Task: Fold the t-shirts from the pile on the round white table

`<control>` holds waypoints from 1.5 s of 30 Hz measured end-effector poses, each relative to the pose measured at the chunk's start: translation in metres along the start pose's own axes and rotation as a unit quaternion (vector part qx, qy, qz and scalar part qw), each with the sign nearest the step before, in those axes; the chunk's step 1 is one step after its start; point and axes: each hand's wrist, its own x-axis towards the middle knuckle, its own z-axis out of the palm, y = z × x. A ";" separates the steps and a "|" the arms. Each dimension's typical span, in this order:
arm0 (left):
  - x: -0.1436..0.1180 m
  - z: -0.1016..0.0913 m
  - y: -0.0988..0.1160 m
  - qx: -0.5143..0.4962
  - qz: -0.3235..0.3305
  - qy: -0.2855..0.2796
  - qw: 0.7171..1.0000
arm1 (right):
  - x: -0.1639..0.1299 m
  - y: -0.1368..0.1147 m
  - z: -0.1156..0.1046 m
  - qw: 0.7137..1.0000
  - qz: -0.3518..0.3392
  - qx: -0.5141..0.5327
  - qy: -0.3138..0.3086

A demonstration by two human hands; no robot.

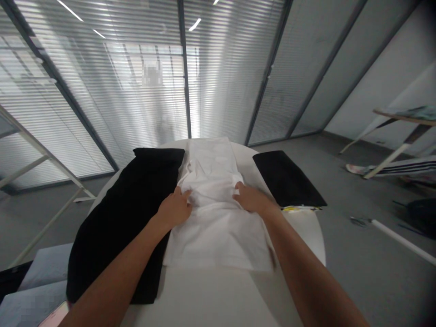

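A white garment (221, 236) lies as a long folded strip on the round white table, wrinkled across its middle. My left hand (176, 208) is closed on its left edge, thumb and fingers pinching the cloth. Opposite, my right hand (251, 198) pinches the right edge at about the same height. Between the hands the fabric is bunched into creases, while the near and far ends lie flatter. A large black cloth (126, 204) is spread at the left, partly under my left forearm.
A folded black garment (289, 177) rests on a stack at the white table's (207, 299) right. Grey-blue cushions (47, 268) and part of a pink object (56, 315) show at lower left. White metal frames stand both sides; blinds (150, 91) hang behind glass beyond.
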 end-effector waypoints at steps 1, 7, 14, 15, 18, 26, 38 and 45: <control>0.000 -0.003 -0.003 -0.004 0.014 -0.012 1.000 | -0.001 0.003 -0.002 1.000 -0.012 -0.002 -0.008; 0.005 -0.010 -0.009 -0.014 -0.037 -0.023 0.999 | -0.008 0.010 -0.017 0.999 -0.043 -0.031 -0.006; 0.011 0.006 -0.016 0.006 0.105 0.065 0.992 | -0.001 0.006 -0.007 0.994 -0.025 -0.041 0.101; 0.011 0.005 -0.017 0.002 0.115 0.046 0.992 | -0.001 0.007 -0.006 0.994 -0.054 -0.039 0.083; 0.010 -0.003 -0.018 0.004 0.105 0.022 0.994 | -0.004 0.010 -0.008 0.993 -0.118 -0.022 0.018; 0.012 -0.002 -0.017 -0.009 0.116 0.087 0.989 | -0.002 0.003 -0.016 0.991 -0.121 -0.005 0.059; 0.008 -0.006 -0.011 -0.028 0.156 0.059 0.986 | -0.010 -0.003 -0.021 0.991 -0.128 0.045 -0.008; 0.002 0.001 0.005 -0.052 0.179 0.021 0.982 | -0.020 -0.008 -0.010 0.978 -0.201 0.023 -0.050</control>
